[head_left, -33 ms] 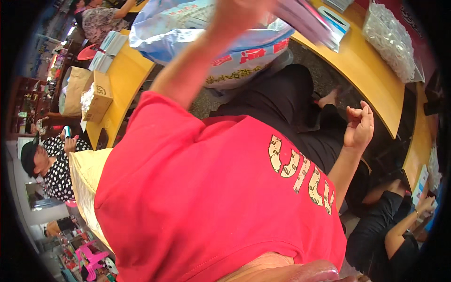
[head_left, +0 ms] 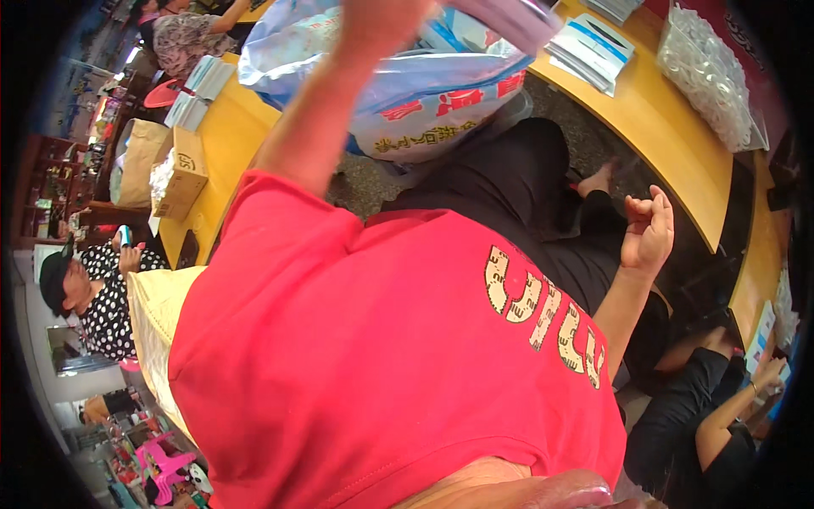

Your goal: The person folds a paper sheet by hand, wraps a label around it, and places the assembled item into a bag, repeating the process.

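My left hand (head_left: 383,19) is raised at the top edge, over a large white and blue plastic bag (head_left: 441,106) with red and yellow print. Its fingers are smeared and partly cut off. A blurred pinkish-purple flat bundle (head_left: 519,24) moves with it and appears to be held; its exact kind cannot be made out. Beside it on the yellow table lies a stack of flat white and blue packets (head_left: 593,49). My right hand (head_left: 649,231) rests palm up by my right leg, below the table edge, fingers loosely curled and apart, with nothing visible in it.
The curved yellow table (head_left: 661,127) bears a clear bin of transparent rings (head_left: 708,76). At left, another yellow table (head_left: 233,114) holds packet stacks (head_left: 202,85) and an open cardboard box (head_left: 182,174). One person (head_left: 110,297) sits at left, another (head_left: 712,407) at lower right.
My left hand and the pinkish-purple bundle have moved left over the bag, uncovering more of the white and blue packets. My right hand has stayed in place.
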Action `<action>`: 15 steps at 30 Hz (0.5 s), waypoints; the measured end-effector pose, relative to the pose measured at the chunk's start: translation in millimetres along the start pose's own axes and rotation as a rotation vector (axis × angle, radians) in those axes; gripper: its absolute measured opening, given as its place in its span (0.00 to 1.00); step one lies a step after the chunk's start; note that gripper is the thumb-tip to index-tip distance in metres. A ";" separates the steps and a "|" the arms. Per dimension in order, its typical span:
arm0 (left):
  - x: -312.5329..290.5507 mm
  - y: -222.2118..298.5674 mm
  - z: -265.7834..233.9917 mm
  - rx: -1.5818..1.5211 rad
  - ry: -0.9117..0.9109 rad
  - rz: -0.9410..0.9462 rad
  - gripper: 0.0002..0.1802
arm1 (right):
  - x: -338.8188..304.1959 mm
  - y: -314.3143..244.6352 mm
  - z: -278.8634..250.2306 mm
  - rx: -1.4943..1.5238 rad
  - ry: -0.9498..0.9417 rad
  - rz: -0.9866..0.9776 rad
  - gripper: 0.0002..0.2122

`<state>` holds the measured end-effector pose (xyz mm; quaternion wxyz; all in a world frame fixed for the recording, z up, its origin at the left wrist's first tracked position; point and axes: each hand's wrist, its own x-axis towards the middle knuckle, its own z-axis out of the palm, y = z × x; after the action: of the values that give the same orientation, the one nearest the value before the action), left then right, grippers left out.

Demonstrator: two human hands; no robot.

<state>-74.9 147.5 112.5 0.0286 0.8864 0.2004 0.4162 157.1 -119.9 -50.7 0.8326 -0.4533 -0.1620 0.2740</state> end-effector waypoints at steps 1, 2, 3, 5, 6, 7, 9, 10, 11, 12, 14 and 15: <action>8.8 1.3 -15.6 -0.291 0.203 0.089 0.07 | -0.4 3.5 -6.3 -0.007 0.007 0.039 0.09; 12.8 6.7 -29.4 0.064 0.217 -0.062 0.10 | -1.8 5.9 -11.1 -0.015 0.018 0.076 0.09; 10.0 -5.6 -48.3 0.329 0.120 -0.024 0.09 | -4.0 11.7 -0.9 -0.034 0.010 0.116 0.08; -1.8 -78.7 -62.8 0.284 -0.205 -0.320 0.17 | -3.5 27.8 3.3 -0.051 -0.006 0.193 0.07; -6.2 -75.8 -54.1 0.210 -0.198 -0.383 0.20 | -3.1 34.9 1.7 -0.071 -0.014 0.226 0.06; -9.6 -66.3 -49.7 0.136 -0.189 -0.442 0.23 | -1.3 43.5 -2.3 -0.094 -0.026 0.263 0.06; -10.1 -30.8 -24.6 -0.263 -0.108 -0.343 0.18 | -1.0 56.5 -12.5 -0.145 0.006 0.323 0.05; -7.5 3.5 -6.5 -0.446 -0.100 -0.294 0.16 | -3.7 62.2 -16.6 -0.158 0.039 0.335 0.05; -9.1 23.9 16.0 -0.603 -0.177 -0.189 0.13 | -5.1 70.2 -20.1 -0.166 0.055 0.350 0.05; -10.9 35.3 50.5 -0.550 -0.281 -0.030 0.12 | -6.5 82.0 -28.6 -0.186 0.047 0.383 0.06; -5.8 74.9 106.1 -0.426 -0.423 0.054 0.12 | -11.3 106.2 -47.9 -0.327 0.031 0.484 0.08; -2.6 69.8 147.6 -0.444 -0.438 0.088 0.14 | -15.5 108.8 -44.5 -0.352 0.065 0.534 0.09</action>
<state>57.3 99.6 29.5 0.2457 0.9350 0.0550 0.2498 134.1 -111.1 -166.7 0.6446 -0.6255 -0.0558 0.4360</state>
